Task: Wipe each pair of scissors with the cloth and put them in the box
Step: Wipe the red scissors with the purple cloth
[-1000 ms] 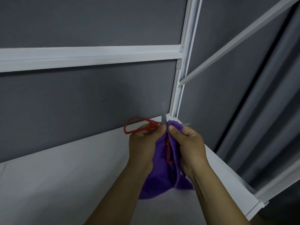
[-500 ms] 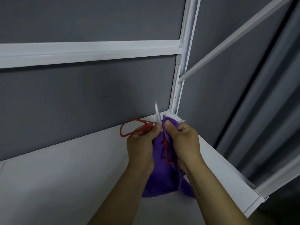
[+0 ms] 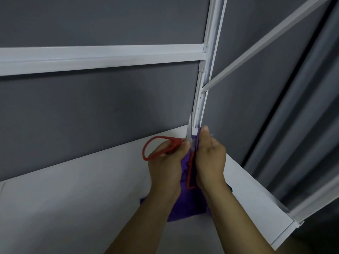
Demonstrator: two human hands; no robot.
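Observation:
Red-handled scissors (image 3: 157, 146) stand spread wide above the white table (image 3: 73, 208), one handle loop pointing left and the other hanging down between my hands. My left hand (image 3: 165, 165) grips the scissors near the pivot. My right hand (image 3: 211, 154) pinches a purple cloth (image 3: 187, 208) around a blade that points up; the blade looks blurred. The cloth hangs down to the table between my wrists. No box is in view.
A grey wall with a white horizontal rail (image 3: 100, 57) and a white upright post (image 3: 205, 79) rises behind the table. The table's right edge (image 3: 266, 208) runs diagonally, with a grey curtain (image 3: 302, 125) beyond it.
My right hand with the cloth has slid up along the upward blade. The left hand keeps its hold on the scissors, and the view has shifted slightly.

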